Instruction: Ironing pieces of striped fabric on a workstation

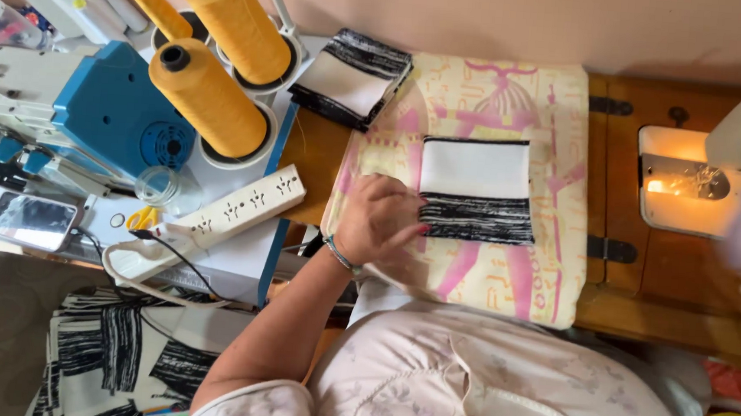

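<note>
My left hand (378,219) rests flat on a yellow and pink patterned cloth (505,270), fingertips touching the left edge of a folded fabric piece (476,189) that is white on top with a black streaked band below. It holds nothing and its fingers are slightly apart. A metal bracelet sits on that wrist. My right hand is not in view. A stack of similar black and white folded pieces (354,76) lies beyond, to the upper left of the cloth.
Three orange thread cones (209,97) stand on a blue and white overlock machine (108,111) at left. A white power strip (240,203), small yellow scissors (142,217) and a phone (29,219) lie nearby. A sewing machine (739,156) with a lit lamp stands right. More striped fabric (117,347) lies lower left.
</note>
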